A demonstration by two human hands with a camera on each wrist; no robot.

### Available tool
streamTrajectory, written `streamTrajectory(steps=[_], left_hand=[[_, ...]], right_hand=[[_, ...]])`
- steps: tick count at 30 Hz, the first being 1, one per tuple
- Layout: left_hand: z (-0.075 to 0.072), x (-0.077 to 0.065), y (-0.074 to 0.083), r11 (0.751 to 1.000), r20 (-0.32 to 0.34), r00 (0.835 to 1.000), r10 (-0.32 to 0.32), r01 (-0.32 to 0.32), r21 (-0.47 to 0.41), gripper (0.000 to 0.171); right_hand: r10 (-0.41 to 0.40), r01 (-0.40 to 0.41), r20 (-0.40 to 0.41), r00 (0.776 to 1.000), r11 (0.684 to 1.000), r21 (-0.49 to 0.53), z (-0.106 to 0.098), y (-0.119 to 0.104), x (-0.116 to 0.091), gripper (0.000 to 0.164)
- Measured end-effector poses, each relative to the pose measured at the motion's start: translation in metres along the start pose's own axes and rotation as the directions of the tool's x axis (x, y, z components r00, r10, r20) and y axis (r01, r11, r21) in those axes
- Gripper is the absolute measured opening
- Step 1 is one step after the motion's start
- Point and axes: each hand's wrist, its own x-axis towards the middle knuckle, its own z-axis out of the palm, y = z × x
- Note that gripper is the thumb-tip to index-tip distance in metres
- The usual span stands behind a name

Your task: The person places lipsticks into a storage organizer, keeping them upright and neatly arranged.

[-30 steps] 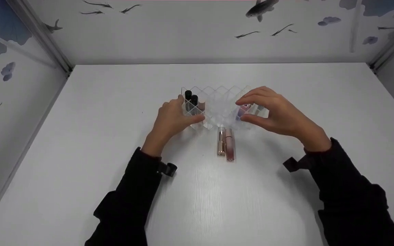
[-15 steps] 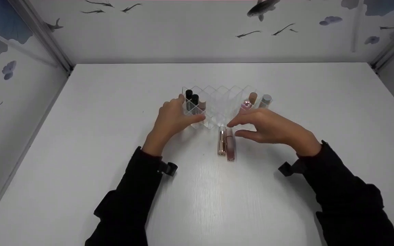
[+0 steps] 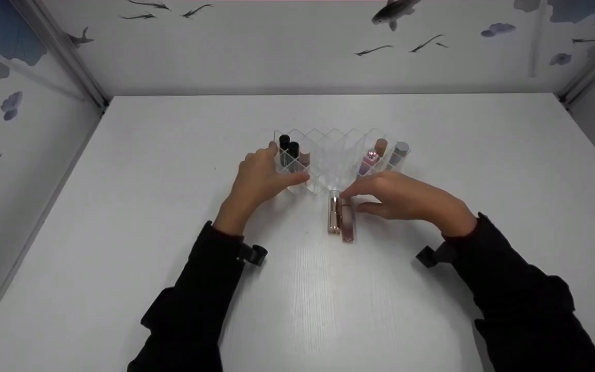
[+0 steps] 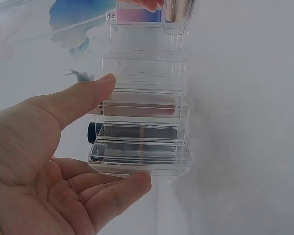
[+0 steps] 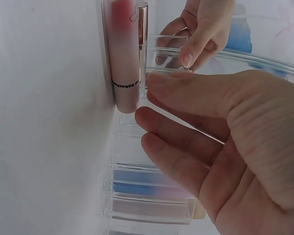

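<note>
My left hand (image 3: 257, 178) grips the left end of a clear diamond-pattern lipstick organizer (image 3: 332, 150), thumb across the compartments and fingers curled at its end (image 4: 137, 169). Two tubes lie side by side on the table before it: a clear and gold lipstick tube (image 3: 334, 219) and a pinkish lip gloss tube (image 3: 347, 225) to its right. Over the upper end of the lip gloss tube reaches my right hand (image 3: 406, 199), fingers loosely bent, thumb and index apart. In the right wrist view, those fingertips are close to the end of the lip gloss tube (image 5: 125, 63).
Black-capped tubes (image 3: 293, 150) and a pale-capped one (image 3: 304, 157) stand in the organizer's left compartments. On its right are a pink-purple tube (image 3: 368, 163), a brown-capped tube (image 3: 380, 146) and a silver-capped one (image 3: 401, 150). A patterned panel (image 3: 297, 51) rises behind the white table (image 3: 297, 305).
My right hand has come away from the organizer's right end, down and to the left, to the lip gloss tube, uncovering the tubes there. The left hand stays on the organizer.
</note>
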Motion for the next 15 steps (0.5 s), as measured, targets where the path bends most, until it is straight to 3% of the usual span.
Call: streamTrajectory(steps=[15], left_hand=[[0.0013, 0.0008, -0.0009, 1.000, -0.001, 1.000, -0.007, 0.007, -0.017, 0.101]], right_hand=[[-0.067, 0.067, 0.006, 0.998, 0.995, -0.070, 0.0094, -0.0002, 0.0031, 0.025]])
